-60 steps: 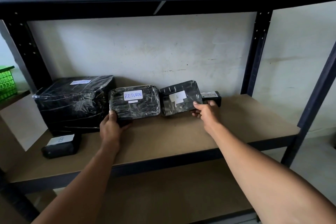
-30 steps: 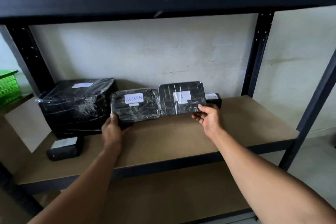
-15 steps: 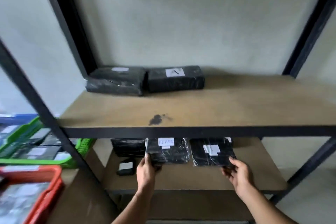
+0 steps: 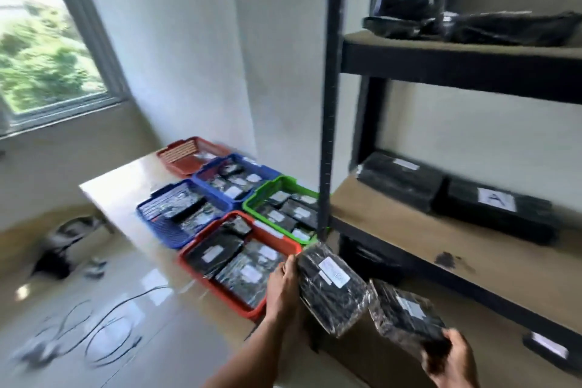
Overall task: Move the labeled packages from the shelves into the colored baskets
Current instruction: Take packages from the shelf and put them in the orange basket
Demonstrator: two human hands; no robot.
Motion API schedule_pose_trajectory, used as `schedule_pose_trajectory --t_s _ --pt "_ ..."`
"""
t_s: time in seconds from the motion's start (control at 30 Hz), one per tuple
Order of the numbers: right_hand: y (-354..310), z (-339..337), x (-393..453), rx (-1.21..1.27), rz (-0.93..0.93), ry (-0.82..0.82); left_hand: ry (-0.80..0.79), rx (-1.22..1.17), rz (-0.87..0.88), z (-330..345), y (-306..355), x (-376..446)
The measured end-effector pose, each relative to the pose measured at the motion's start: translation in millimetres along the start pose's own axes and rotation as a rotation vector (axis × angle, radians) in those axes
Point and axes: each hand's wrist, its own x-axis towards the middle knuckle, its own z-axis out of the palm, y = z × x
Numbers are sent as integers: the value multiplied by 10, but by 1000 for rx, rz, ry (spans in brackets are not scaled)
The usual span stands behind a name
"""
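step: two wrapped packages are carried off the shelf unit toward the baskets, left of centre frame
left hand: fingers curled round the left edge of the left package, lower centre; label reads blurred
right hand: fingers wrapped on the lower corner of the right package, lower right
targets: near red basket sits just left of the left hand; green basket, two blue baskets and a far red basket lie beyond, all on a pale table
technique: labels are best checked before release, since motion blur hides them; each package is best lowered flat onto the stack, one hand at a time, rather than dropped
risk: film looks slick, so an edge grip may slip
materials: packages are black, rectangular, in glossy crinkled film with white paper labels; baskets are slotted plastic; shelf boards are matte brown on dark metal posts
remaining: more black packages are seen on the shelves, right of frame
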Motion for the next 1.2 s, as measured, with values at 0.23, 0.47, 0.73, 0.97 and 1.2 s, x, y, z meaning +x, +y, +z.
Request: schedule_pose_trajectory --t_s 0.23,0.47,0.73,0.97,1.2 --pt "346 1232 -417 -6 -11 -218 287 -136 -84 -1484 -257 671" --pt "804 2553 -941 87 -90 -203 377 -193 -139 -3011 -444 1501" --pt "1358 4144 -1317 186 -102 -221 339 -219 -122 -4422 -494 2642" --pt "1345 5221 -1124 142 -123 -280 359 -228 -114 -4809 -398 3952" --pt "1259 6494 -698 125 -108 -300 368 -231 -157 -5039 -317 5052"
